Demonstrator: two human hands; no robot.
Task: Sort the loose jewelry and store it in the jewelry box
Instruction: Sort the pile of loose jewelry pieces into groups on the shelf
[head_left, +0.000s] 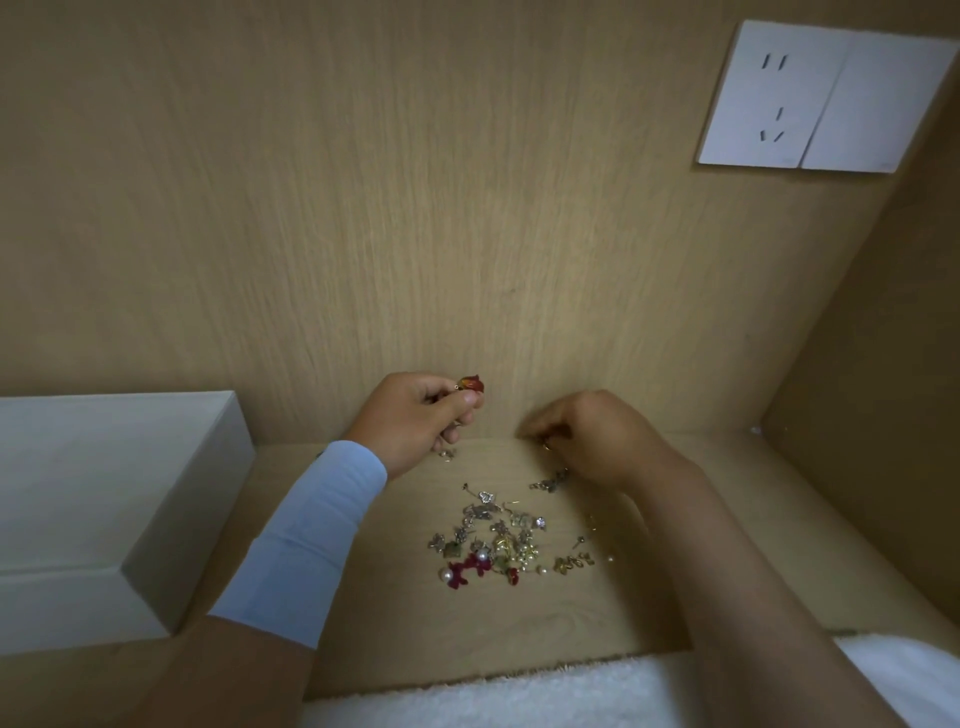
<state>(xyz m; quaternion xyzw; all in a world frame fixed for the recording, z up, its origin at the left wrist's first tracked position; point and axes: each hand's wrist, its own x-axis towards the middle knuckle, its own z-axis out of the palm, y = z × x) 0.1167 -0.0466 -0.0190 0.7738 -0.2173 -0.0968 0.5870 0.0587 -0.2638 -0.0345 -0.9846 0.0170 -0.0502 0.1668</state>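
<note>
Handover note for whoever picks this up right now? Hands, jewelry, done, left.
Left hand: pinches a red piece, held up off the shelf.
Right hand: fingers curled, low at the back of the shelf; blurred, so I cannot tell if it holds anything.
Jewelry pile: loose and mixed on the wooden shelf, between the forearms.
White box: to the left, looks closed; probably the jewelry box.
Done: nothing visibly stored.
Left: sort the pile, open the box, store everything.

Red charm (471, 385), pale blue sleeve (306, 540), white box (104, 499), tan wood-grain panel (363, 208).
</note>
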